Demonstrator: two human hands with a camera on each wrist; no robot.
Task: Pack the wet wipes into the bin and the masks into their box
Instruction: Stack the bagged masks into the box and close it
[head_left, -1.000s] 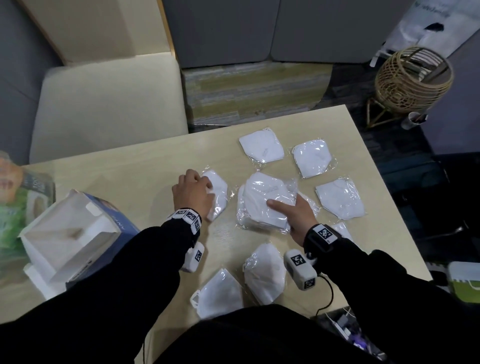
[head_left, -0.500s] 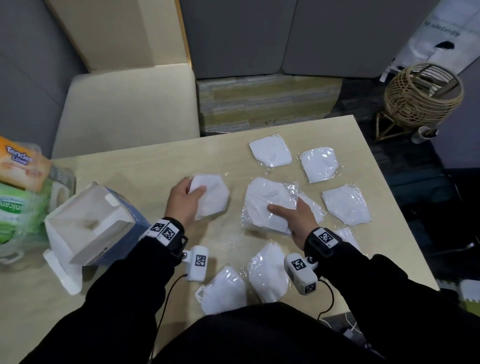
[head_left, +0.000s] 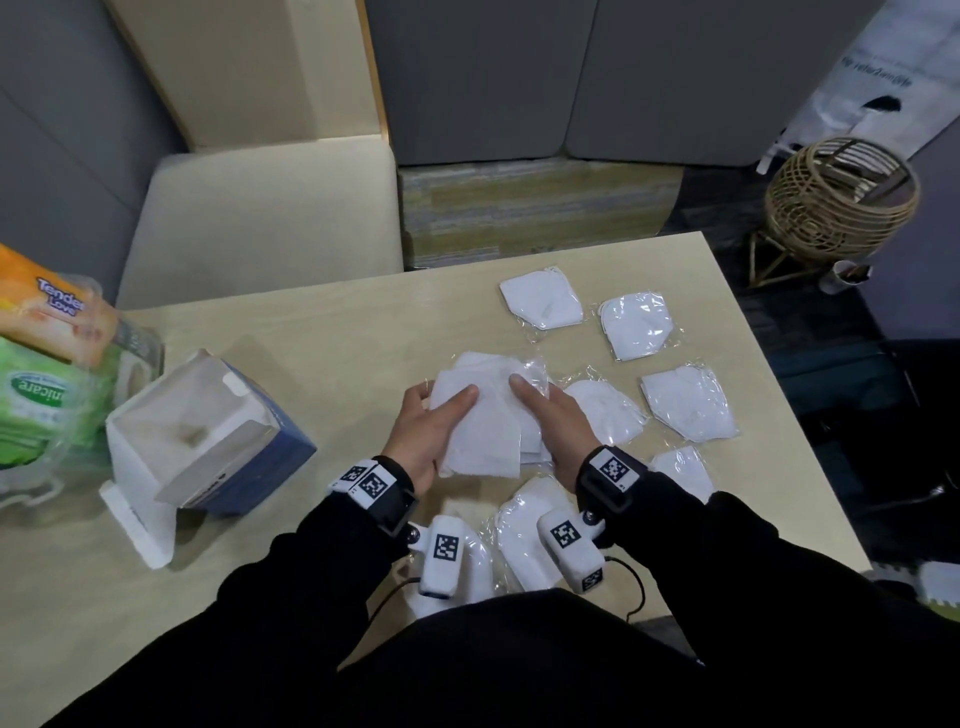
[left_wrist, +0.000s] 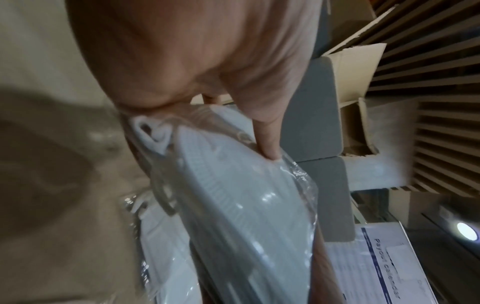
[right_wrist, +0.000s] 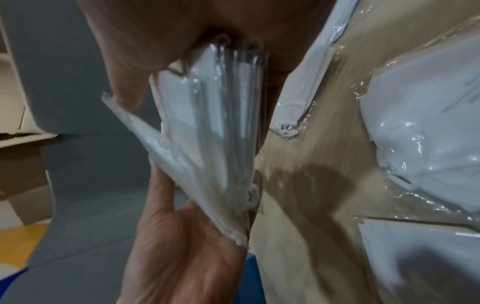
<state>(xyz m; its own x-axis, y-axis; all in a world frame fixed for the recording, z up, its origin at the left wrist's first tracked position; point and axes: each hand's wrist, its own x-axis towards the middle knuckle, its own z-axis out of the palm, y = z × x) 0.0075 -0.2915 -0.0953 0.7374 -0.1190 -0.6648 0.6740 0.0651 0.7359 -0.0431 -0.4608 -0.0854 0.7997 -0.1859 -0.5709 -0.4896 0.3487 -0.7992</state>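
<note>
Both hands hold a stack of plastic-wrapped white masks (head_left: 485, 415) over the middle of the table. My left hand (head_left: 428, 431) grips its left side with the thumb on top, and my right hand (head_left: 553, 423) grips its right side the same way. The stack's edges fan out between thumb and fingers in the wrist views (left_wrist: 233, 205) (right_wrist: 207, 133). The open blue mask box (head_left: 208, 436) lies to the left with its white inside showing. Several loose wrapped masks (head_left: 688, 402) lie on the table to the right and near my body.
An orange wet wipes pack (head_left: 52, 306) and a green one (head_left: 41, 400) sit in a clear bin (head_left: 137, 348) at the table's left edge. A cream chair (head_left: 260, 218) stands behind the table. A woven basket (head_left: 836, 197) stands on the floor at the far right.
My left hand carried one mask rightward onto the pile under my right hand. Both hands now grip the gathered stack together.
</note>
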